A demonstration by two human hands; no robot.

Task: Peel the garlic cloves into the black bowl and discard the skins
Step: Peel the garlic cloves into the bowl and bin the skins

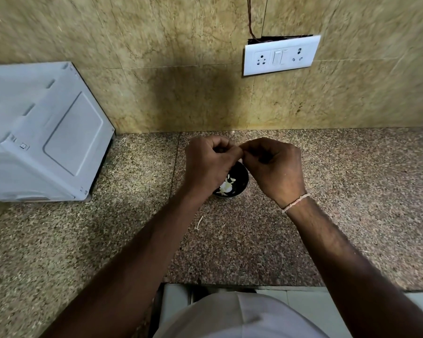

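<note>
Two hands; one black bowl; one switchboard; one appliance.

Bare forearms; pale thread bracelet on right wrist.

white appliance at counter's left | switch-and-socket plate on marble wall | speckled granite counter

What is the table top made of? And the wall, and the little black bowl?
The counter looks like polished granite: speckled brown and grey grains. The wall seems to be marble-like tile: tan with veins and thin joint lines. The black bowl looks smooth, but plastic, ceramic or metal cannot be told.
</note>
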